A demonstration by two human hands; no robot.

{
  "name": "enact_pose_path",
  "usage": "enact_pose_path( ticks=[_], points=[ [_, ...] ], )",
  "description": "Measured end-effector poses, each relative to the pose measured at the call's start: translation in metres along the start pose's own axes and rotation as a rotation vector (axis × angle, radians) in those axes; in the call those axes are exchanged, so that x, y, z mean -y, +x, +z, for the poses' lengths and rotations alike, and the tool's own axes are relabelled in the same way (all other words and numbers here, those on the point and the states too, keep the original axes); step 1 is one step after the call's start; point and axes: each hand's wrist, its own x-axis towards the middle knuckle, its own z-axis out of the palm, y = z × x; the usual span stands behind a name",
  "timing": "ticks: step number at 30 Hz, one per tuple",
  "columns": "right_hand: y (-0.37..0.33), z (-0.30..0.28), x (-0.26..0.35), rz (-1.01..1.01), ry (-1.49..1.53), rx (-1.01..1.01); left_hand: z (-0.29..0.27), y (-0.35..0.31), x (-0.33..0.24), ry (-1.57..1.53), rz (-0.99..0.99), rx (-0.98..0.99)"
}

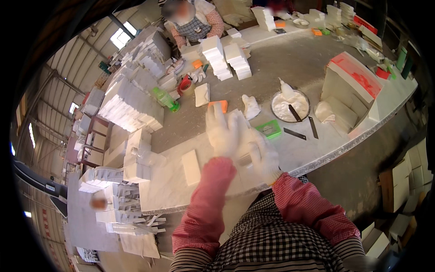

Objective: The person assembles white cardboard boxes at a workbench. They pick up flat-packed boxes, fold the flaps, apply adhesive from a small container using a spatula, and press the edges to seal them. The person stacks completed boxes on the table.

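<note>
My grey worktop, paler along my side, carries a bowl of white paste, a green box, two dark blades and a pale slab lying flat; farther from me are two white stacks and a green bottle.

Pale, off-white pc. w/ a flat-looking face, blurred & partly hidden, btwn the person's two white-gloved hands. L hand covers its left side, fingers pointing away from the body; R hand is at its lower right, thumb side toward it. Most of the visible surface lies right of the L hand & just beyond the R hand's fingers. A small greyish patch shows low in the gap btwn hands, approx. level w/ the R palm. Exact outline, thickness & tilt: can't tell, due to blur.
</note>
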Motion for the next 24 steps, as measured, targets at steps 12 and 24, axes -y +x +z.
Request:
enact_pose_path(
  ticks=[12,24],
  points=[
    [0.008,-0.015,-0.007,-0.161,-0.207,0.043,-0.043,-0.077,-0.022,-0.877,-0.773,0.319],
    [0.001,-0.019,0.001,-0.257,-0.227,0.07,-0.065,-0.109,0.072,-0.962,-0.865,0.235]
  ],
)
